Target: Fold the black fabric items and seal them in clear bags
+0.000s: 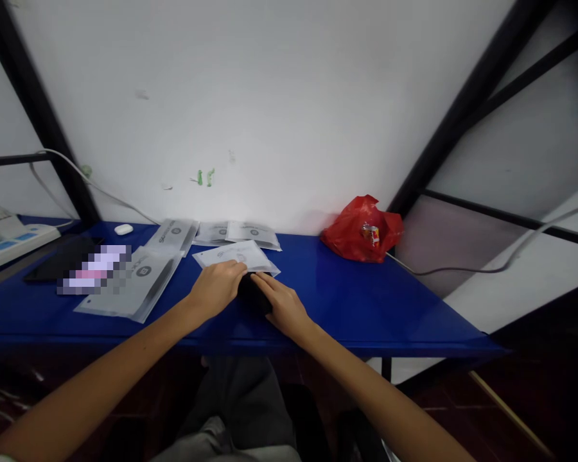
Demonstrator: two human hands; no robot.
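Observation:
Both of my hands rest on the blue table [366,301] around a small black object [253,290]. My left hand [216,287] lies on its left side, fingers curled over it. My right hand [279,303] covers its right side, fingers pressed on it. Most of the black object is hidden between the hands. Just behind them lies a white plastic packet [236,255] with a printed logo.
Several more white packets [173,236] lie toward the wall and to the left. A red plastic bag [363,230] sits at the back right. A black flat device [60,262], a white earbud case [123,229] and a power strip [9,240] are at the left. A cable [486,268] hangs right.

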